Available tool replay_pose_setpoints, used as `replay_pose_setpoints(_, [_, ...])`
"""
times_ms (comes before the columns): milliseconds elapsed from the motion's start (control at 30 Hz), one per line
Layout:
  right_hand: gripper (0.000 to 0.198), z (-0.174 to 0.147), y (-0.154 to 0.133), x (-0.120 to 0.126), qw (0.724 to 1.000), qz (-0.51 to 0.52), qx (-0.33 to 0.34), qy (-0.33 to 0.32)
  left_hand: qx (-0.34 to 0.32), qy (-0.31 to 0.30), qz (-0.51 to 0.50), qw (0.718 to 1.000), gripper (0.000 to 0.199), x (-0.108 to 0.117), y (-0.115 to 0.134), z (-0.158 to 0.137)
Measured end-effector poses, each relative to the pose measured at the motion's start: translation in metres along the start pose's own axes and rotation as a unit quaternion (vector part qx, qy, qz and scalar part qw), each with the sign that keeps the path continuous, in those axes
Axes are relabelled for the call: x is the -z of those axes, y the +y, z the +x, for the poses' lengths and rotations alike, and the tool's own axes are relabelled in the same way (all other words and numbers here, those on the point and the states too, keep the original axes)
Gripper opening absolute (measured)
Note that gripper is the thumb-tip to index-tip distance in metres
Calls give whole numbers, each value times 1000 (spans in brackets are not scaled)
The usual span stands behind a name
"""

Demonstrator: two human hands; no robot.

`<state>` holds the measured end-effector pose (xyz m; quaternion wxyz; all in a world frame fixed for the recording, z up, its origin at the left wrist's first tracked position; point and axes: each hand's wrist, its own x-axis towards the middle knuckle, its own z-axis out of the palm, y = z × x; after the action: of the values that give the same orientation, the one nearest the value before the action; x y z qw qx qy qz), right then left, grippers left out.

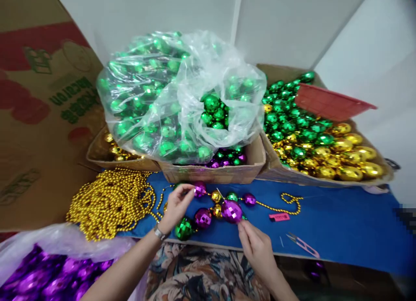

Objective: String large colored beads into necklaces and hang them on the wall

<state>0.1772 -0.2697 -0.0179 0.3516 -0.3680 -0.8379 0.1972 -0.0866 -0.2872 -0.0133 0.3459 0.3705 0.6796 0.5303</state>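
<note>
My right hand (256, 244) pinches a large faceted purple bead (231, 211) at its lower edge. A thin pale needle-like piece (221, 193) sticks up at that bead's upper left. My left hand (177, 207) is closed, thumb and forefinger together at a smaller purple bead (199, 189). Around them on the blue cloth lie another purple bead (203, 217), a green bead (184, 228), gold beads (216, 196) and a small green bead (232, 197). To the right, a purple bead (250, 199) joins a thin gold bead chain (276, 207).
A heap of gold bead strands (110, 201) lies left. Behind stand a bag of green beads (156, 101) and a box of green and gold beads (325, 162) with a red tray (333, 102). Pink thread snips (303, 245) and a pink label (279, 217) lie right. Purple beads (55, 275) fill a lower-left bag.
</note>
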Motion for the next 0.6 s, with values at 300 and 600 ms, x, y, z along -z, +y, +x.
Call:
replay_pose_setpoints(300, [20,0,0,-5,1000,4,17,-1,65,122,340,930,20,126,-87,83])
replay_pose_setpoints(600, [20,5,-5,-5,999,-4,38,-5,155,165,436,871,29,120,-117,122])
